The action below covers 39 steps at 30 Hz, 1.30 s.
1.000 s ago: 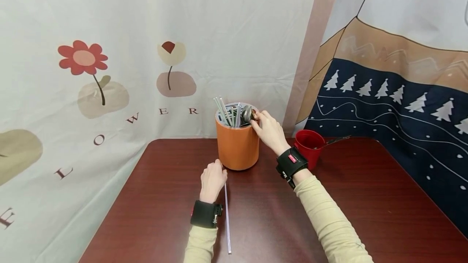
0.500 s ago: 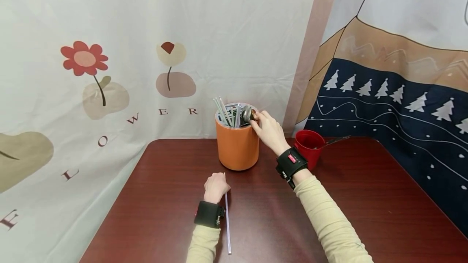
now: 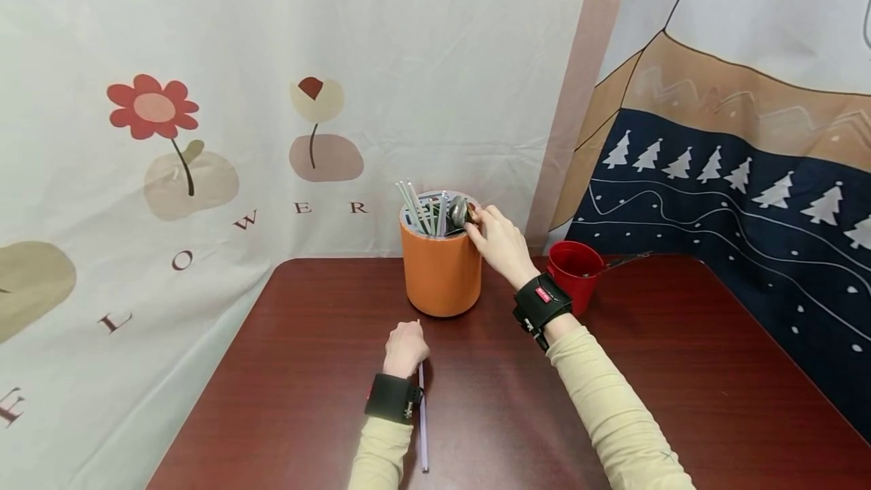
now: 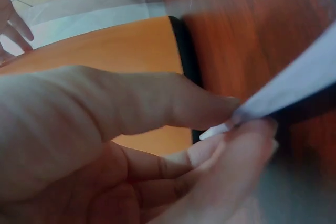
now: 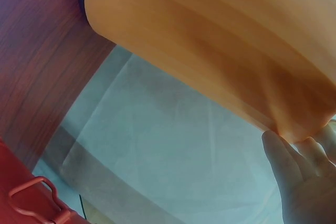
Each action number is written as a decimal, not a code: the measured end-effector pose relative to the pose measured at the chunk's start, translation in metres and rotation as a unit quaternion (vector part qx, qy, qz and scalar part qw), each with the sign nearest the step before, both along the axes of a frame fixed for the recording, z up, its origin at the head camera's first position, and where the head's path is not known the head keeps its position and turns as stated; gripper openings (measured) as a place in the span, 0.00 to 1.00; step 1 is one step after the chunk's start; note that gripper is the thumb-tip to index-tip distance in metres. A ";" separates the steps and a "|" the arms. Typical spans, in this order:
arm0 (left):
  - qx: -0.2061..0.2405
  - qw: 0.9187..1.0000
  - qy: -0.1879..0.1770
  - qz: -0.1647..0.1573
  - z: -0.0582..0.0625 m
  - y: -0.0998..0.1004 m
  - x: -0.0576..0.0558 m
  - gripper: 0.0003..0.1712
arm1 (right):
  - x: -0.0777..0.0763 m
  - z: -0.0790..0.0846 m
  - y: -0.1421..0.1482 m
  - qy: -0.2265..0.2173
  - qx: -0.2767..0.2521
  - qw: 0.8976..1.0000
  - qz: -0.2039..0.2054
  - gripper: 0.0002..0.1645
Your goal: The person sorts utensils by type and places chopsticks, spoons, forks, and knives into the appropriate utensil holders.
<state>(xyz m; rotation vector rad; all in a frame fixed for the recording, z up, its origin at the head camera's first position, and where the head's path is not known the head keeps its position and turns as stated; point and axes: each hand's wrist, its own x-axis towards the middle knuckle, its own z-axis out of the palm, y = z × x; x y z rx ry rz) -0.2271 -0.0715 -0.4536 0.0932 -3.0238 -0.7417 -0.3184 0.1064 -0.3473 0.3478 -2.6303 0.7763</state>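
Note:
Between thumb and fingertips, my left hand (image 3: pixel 406 348) pinches a long, thin, pale lilac straw (image 3: pixel 424 433) in front of the orange utensil holder (image 3: pixel 442 278). Close up in the left wrist view, the straw (image 4: pixel 299 80) passes between the thumb and index finger, its tip poking out. My right hand (image 3: pixel 502 244) grips the holder's right rim, thumb toward the front. Beside that thumb, a metal spoon (image 3: pixel 458 212) sits in the holder. Several clear straws (image 3: pixel 411 209) lean to the left inside it. The right wrist view shows the fingers (image 5: pixel 302 163) against the holder's upper edge.
A red cup (image 3: pixel 573 271) stands right of the holder, near the right wrist, with a metal handle (image 3: pixel 627 262) sticking out to the right. The dark red-brown table (image 3: pixel 327 384) runs back to a printed cloth backdrop (image 3: pixel 463 82).
My left hand has moved back from the holder's base toward the body, slightly right, along the straw. The straw stays nearly in place. My right hand remains on the rim.

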 end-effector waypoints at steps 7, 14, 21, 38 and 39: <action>0.024 0.996 0.083 -0.017 0.018 -0.008 0.003 0.13 | -0.002 0.000 0.001 0.002 -0.003 1.000 0.000 0.25; 0.050 0.988 0.143 0.000 0.051 -0.011 0.016 0.10 | -0.001 0.000 0.002 0.003 -0.002 1.000 0.000 0.25; 0.083 0.965 0.250 0.013 0.077 -0.010 0.028 0.05 | -0.002 0.000 0.004 0.006 0.000 1.000 0.003 0.23; 0.168 0.763 0.624 -0.029 0.112 -0.002 0.053 0.08 | 0.001 0.000 0.000 -0.002 -0.002 1.000 0.002 0.18; 0.172 0.751 0.637 -0.028 0.113 -0.002 0.052 0.08 | 0.000 0.000 0.000 -0.002 -0.001 1.000 0.001 0.18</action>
